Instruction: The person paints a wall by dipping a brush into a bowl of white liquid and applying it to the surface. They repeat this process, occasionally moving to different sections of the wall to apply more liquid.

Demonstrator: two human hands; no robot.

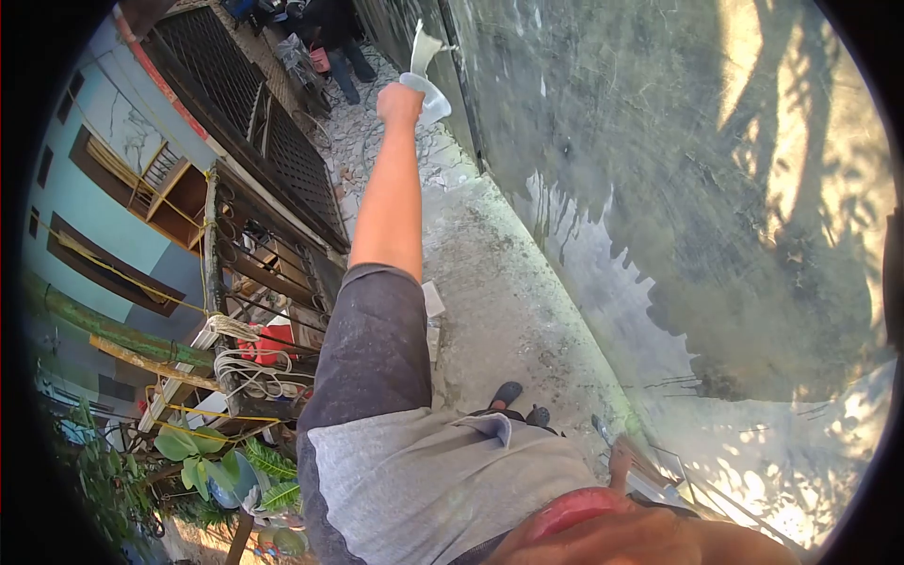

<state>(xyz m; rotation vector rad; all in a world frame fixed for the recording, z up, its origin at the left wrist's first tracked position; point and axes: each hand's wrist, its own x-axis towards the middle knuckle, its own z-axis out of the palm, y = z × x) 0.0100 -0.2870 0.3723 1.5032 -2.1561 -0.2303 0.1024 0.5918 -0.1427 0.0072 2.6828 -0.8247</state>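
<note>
My left arm reaches far forward, its hand point(400, 104) closed around a white plastic dipper point(428, 100). A pale splash of what looks like water point(427, 49) stands above the dipper's mouth, close to the grey wall point(603, 122). Dark wet areas with ragged, dripping lower edges cover much of this wall, over a lighter band. Low beside my shirt, my right hand point(620, 463) appears small, close to the wall's foot and a thin metal frame point(673, 471); its fingers are not clear.
A concrete walkway point(490, 282) runs along the wall, with my sandalled feet point(513, 395) on it. Broken rubble point(363, 132) covers the ground further on, where a person point(344, 56) stands. On the left are a metal gate point(292, 155), coiled rope point(250, 367) and plants point(198, 452).
</note>
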